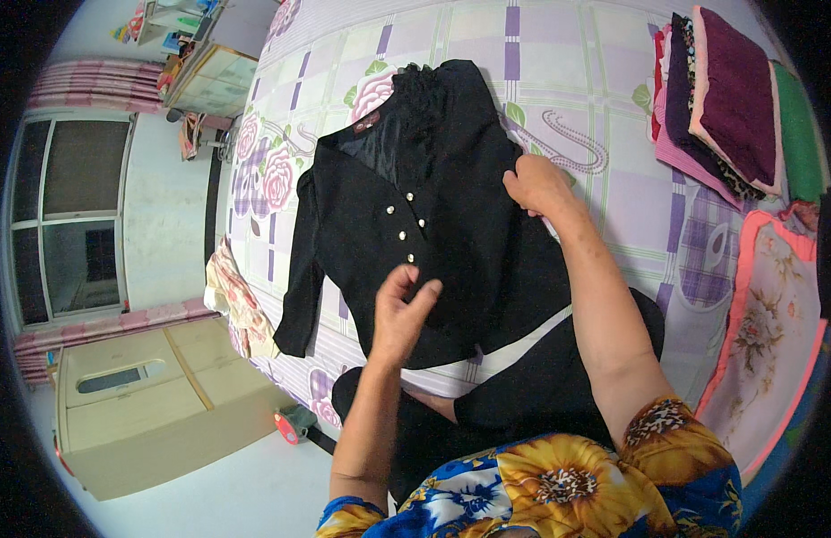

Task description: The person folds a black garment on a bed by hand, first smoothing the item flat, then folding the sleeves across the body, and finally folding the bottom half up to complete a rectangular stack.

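A black jacket (368,269) with shiny buttons and a ruffled collar edge lies spread on a floral bedsheet (590,60). One sleeve extends down along its left side. My left hand (399,313) hovers over or rests on the lower front, just below the buttons, its thumb and fingers apart and holding nothing. At the garment's right side, my right hand (540,185) has its fingers curled on the black fabric near the other sleeve, which is mostly hidden.
A stack of folded cloths (738,101) sits at the upper right, above a pink-edged floral cloth (765,316). A crumpled cream cloth (237,296) lies at the bed's left edge. My black-clad legs (523,383) are bent before me. A pale cabinet (146,417) stands beyond the bed.
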`<state>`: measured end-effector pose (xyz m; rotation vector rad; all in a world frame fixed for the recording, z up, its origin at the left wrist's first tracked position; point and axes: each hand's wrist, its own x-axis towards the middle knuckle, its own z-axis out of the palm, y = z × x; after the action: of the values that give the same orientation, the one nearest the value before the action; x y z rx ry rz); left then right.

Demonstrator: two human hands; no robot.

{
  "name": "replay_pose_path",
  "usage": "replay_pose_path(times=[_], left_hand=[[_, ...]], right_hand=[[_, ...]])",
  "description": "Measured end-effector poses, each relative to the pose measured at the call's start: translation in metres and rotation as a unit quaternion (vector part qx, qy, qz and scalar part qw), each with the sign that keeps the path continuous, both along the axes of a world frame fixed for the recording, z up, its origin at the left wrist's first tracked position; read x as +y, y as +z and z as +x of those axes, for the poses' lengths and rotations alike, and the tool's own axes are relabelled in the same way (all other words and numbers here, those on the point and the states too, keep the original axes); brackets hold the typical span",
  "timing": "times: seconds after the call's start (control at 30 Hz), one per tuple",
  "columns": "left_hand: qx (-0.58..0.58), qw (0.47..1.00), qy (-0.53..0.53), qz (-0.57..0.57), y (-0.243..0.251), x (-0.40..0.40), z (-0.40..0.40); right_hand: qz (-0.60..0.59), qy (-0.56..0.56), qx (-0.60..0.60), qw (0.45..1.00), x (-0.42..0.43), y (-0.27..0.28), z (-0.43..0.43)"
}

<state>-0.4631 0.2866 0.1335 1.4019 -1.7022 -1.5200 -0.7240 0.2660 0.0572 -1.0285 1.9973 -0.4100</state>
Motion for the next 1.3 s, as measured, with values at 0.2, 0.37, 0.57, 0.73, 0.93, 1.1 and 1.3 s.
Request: replay_pose_path(times=[0.2,0.37,0.57,0.73,0.93,1.1,1.3], left_hand=[[0.161,0.987,0.011,0.000,0.088,-0.066,-0.073],[0.218,0.969,-0.092,-0.066,0.124,-0.107,-0.150],[0.293,0.933,-0.206,-0.032,0.131,-0.103,-0.219],[0.222,0.944,-0.228,-0.083,0.127,-0.097,-0.206],[0.256,0.956,-0.133,-0.052,0.123,-0.115,-0.148],[0.189,0.974,-0.045,-0.116,0.134,-0.157,-0.060],[-0.046,0.965,0.204,-0.156,0.069,-0.178,0.067]], right_hand=[[-0.001,-0.025,-0.076,0.997,0.005,0.024,-0.001],[0.003,0.015,-0.175,0.984,0.014,0.028,-0.011],[-0.408,0.139,-0.051,0.901,-0.006,-0.069,0.017],[-0.383,-0.073,-0.172,0.905,-0.019,-0.054,0.021],[-0.392,0.003,0.111,0.913,-0.018,-0.038,0.028],[-0.214,0.101,-0.079,0.968,-0.014,-0.017,0.035],[-0.192,0.195,-0.073,0.959,-0.009,-0.027,0.025]])
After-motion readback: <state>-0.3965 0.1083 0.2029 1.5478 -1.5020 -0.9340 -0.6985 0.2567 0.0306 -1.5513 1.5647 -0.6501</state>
